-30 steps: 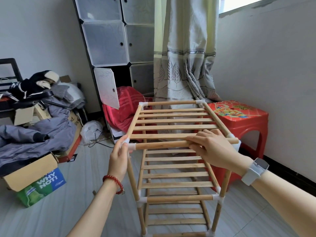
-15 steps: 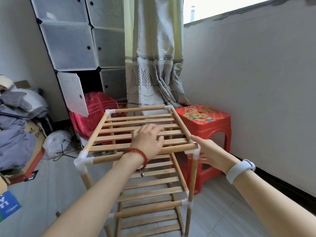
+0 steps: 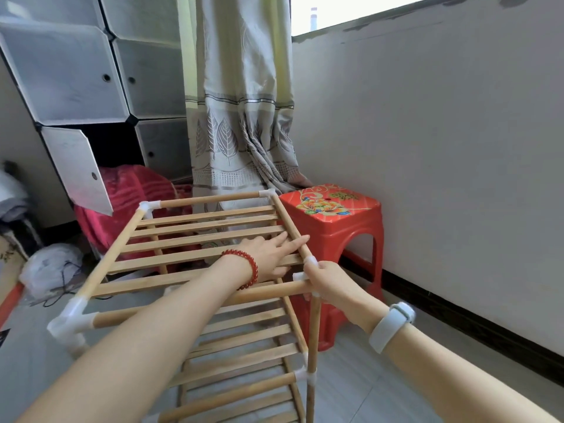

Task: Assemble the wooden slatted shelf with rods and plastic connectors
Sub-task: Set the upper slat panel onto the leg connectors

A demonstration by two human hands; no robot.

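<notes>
Counting what's here: one wooden shelf (image 3: 195,239), three slatted tiers visible, with seven slats on the top tier as far as I can count. Four white plastic connectors on the top corners, plus one more lower down on the near right leg (image 3: 313,340). The rods are light bamboo-coloured, round, and the slats are flat strips of the same colour.

The shelf stands on the grey floor (image 3: 366,392), right under both arms. The left hand (image 3: 271,254) reaches across and lies flat on the top slats, fingers straight and spread, fingertips touching the right side rod (image 3: 290,227). Red bead bracelet (image 3: 247,264) on that wrist. Just right of it, the right hand (image 3: 331,285) is curled round the near right corner connector (image 3: 308,270), gripping it where the leg meets the top. White band (image 3: 392,325) on that wrist.

Beyond the right hand sits one red plastic stool (image 3: 335,215) by the wall, touching or nearly touching the shelf.
</notes>
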